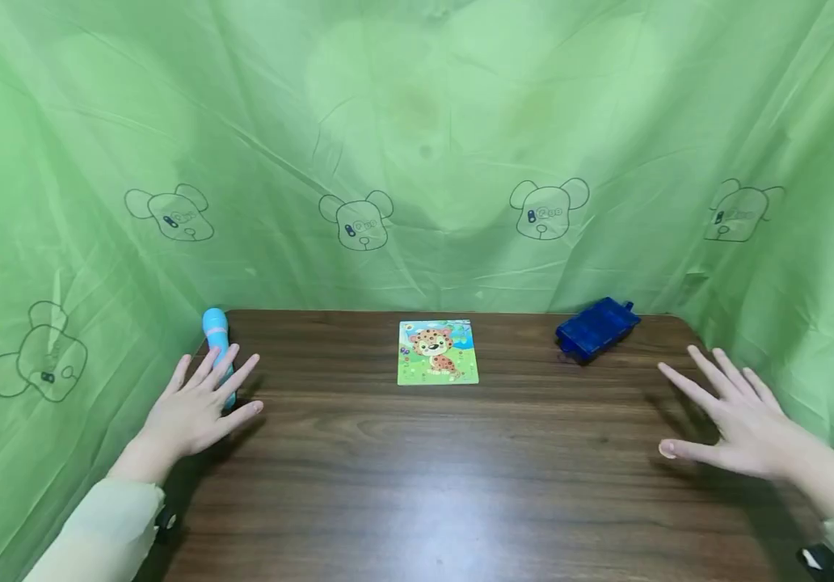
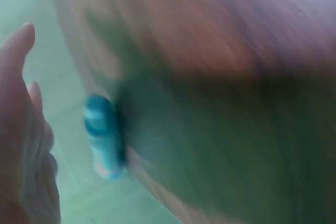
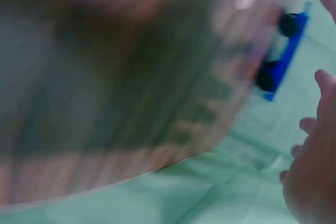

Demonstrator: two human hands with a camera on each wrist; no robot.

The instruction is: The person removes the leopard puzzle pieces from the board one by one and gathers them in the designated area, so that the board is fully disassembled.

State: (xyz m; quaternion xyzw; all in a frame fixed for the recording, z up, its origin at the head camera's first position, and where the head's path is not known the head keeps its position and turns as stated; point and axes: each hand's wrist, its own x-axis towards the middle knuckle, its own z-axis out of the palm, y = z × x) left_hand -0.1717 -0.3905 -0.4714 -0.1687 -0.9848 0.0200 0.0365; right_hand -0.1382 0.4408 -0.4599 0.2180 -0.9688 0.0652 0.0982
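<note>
The blue torch [image 1: 216, 343], a smooth plastic cylinder, lay at the table's [image 1: 417, 485] far left edge, its long axis running near to far, rounded head pointing away. The left hand [image 1: 195, 408] hovered over its near end with fingers spread and straight; the right hand [image 1: 737, 416] was likewise splayed near a glossy blue box [image 1: 597, 327].

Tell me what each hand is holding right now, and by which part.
Nothing is held. The left hand hovers open, fingers spread, over the light blue tube. The right hand is open near the dark blue toy, apart from it.
</note>
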